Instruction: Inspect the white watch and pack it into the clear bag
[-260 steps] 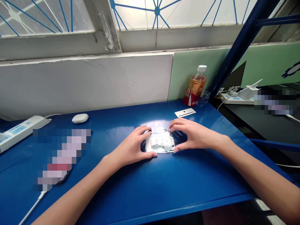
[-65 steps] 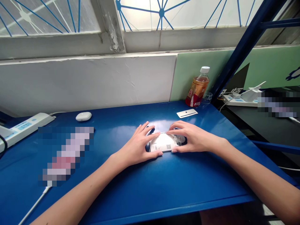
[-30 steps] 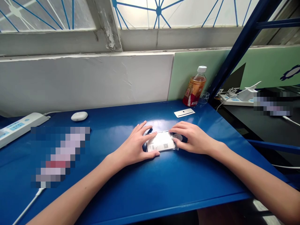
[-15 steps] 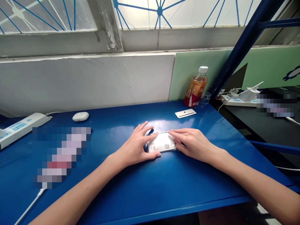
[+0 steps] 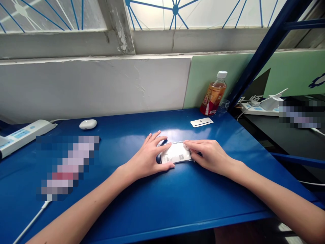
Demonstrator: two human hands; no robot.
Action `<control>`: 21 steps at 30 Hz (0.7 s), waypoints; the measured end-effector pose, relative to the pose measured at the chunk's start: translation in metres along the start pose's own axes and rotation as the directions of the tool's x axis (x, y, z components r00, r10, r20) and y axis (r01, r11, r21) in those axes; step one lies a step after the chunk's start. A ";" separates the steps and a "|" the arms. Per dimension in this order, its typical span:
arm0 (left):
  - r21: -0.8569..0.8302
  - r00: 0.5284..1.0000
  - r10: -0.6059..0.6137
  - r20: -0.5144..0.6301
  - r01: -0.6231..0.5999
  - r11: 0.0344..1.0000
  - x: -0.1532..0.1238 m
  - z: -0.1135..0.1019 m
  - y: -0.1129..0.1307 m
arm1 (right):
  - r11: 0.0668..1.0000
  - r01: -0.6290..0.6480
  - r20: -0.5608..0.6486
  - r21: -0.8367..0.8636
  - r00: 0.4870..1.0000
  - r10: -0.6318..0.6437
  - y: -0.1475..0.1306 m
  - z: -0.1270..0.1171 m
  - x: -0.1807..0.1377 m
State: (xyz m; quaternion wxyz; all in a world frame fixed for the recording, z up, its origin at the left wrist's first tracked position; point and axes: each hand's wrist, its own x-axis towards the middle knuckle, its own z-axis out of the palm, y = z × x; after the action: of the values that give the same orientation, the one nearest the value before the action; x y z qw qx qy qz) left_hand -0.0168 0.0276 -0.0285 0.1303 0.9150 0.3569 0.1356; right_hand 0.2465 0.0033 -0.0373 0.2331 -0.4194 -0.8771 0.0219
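Between my hands a small white packet in clear plastic wrap lies on the blue desk. Printed marks and a square code show on its face. My left hand brackets the left end, index finger on the upper edge and thumb along the lower edge, its other fingers spread beyond. Thumb and fingers of my right hand are pinched at the packet's upper right corner. A dark rounded thing shows partly under the left hand, and I cannot make out what it is.
A white card lies behind the right hand, near a drink bottle and a clear cup. Leftward are a white earbud case, a power strip and a blurred-out object with a cable. A blue post rises at right.
The view has shifted slightly. Both hands stay at the packet, with the right fingers moved only a little at its corner.
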 end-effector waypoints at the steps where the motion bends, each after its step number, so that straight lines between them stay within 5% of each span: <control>1: 0.000 1.000 0.000 -0.001 0.000 1.000 0.000 0.000 0.000 | 1.000 -0.008 0.000 0.012 1.000 0.008 0.000 0.000 0.000; 9: -0.011 1.000 0.000 -0.004 0.000 1.000 -0.001 0.001 -0.002 | 0.963 -0.191 0.037 0.190 0.981 0.188 0.002 -0.003 0.001; 16: -0.038 1.000 0.003 -0.006 -0.003 0.999 -0.003 -0.005 -0.006 | 0.992 0.086 -0.017 0.093 0.996 -0.085 0.014 -0.010 0.003; 21: -0.029 1.000 0.028 0.005 -0.028 0.999 -0.003 -0.009 -0.005 | 0.990 0.111 0.011 0.083 0.994 -0.112 0.021 -0.014 0.005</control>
State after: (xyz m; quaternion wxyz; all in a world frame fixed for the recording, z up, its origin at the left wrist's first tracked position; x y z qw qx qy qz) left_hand -0.0250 0.0309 -0.0221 0.1426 0.9184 0.3415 0.1400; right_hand 0.2649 0.0180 -0.0275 0.2441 -0.3597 -0.8993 0.0485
